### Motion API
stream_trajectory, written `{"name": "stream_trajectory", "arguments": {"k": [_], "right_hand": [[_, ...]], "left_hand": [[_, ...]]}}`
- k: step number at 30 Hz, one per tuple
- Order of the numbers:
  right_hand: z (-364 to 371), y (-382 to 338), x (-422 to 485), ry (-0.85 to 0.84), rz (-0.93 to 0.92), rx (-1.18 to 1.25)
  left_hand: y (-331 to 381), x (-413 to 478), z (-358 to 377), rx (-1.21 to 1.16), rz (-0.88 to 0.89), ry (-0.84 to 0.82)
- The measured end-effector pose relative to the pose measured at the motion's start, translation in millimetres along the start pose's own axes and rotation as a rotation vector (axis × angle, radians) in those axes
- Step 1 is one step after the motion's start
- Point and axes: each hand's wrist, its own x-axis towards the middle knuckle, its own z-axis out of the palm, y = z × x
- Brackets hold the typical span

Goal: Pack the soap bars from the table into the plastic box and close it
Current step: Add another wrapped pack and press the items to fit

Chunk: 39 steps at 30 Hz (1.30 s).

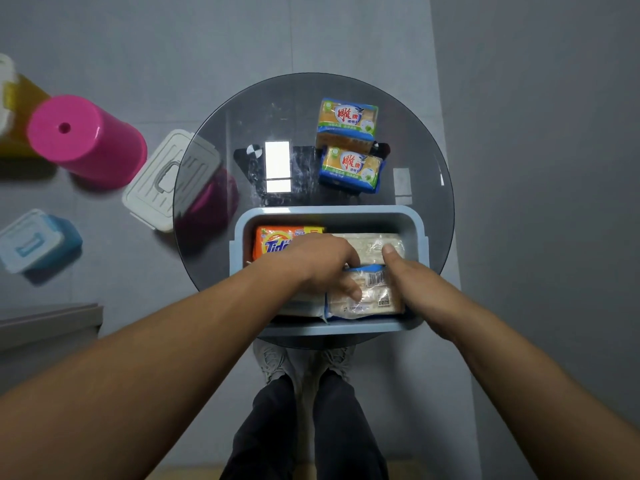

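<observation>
Gripped the white pack (363, 299) in the near right of the box (329, 211) with the left hand (318, 261), fingers curled over its far edge, and set the right hand (412, 275) against its right side, thumb straight, fingers hidden, grip impossible to tell, with two yellow bars (348, 121) (351, 168) lying on the bench (415, 140) just beyond.

Two yellow soap bars (348, 121) (351, 166), three bars (273, 242) (367, 245) (367, 299) visible in one blue box (329, 211), one pink stool (86, 140)

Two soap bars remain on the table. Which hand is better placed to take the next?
Probably the right hand: the nearer bar and the farther bar lie beyond the box, right of its middle. The left hand grips across the pack inside it.
</observation>
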Motion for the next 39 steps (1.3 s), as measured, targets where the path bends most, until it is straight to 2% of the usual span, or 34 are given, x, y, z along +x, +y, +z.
{"name": "stream_trajectory", "arguments": {"k": [5,13,15,18,21,26,32,39], "right_hand": [[-12.9,-7.9,5.9,-0.122,0.099,0.061],[-6.4,-7.3,8.7,-0.038,0.078,0.098],[-7.5,-7.4,6.3,-0.035,0.086,0.133],[-10.1,-7.5,5.5,-0.039,0.103,0.157],[-9.9,-9.1,4.4,-0.039,0.11,0.163],[-6.2,-8.0,5.2,-0.026,0.095,0.14],[-3.0,-5.3,8.6,-0.002,0.082,0.098],[-1.0,1.9,13.5,0.011,0.085,0.148]], "left_hand": [[1.8,1.3,0.8,-0.012,-0.005,0.024],[5.2,10.3,5.6,-0.024,-0.08,0.095],[3.4,8.9,5.4,-0.086,-0.092,0.095],[-8.2,1.4,0.1,-0.329,-0.08,0.079],[-14.7,-3.0,-2.5,-0.39,-0.071,0.075],[-8.8,-0.1,1.2,-0.317,-0.078,0.122],[-2.9,-3.9,4.6,-0.153,-0.056,0.097],[8.3,-2.3,12.9,0.039,-0.076,0.255]]}}
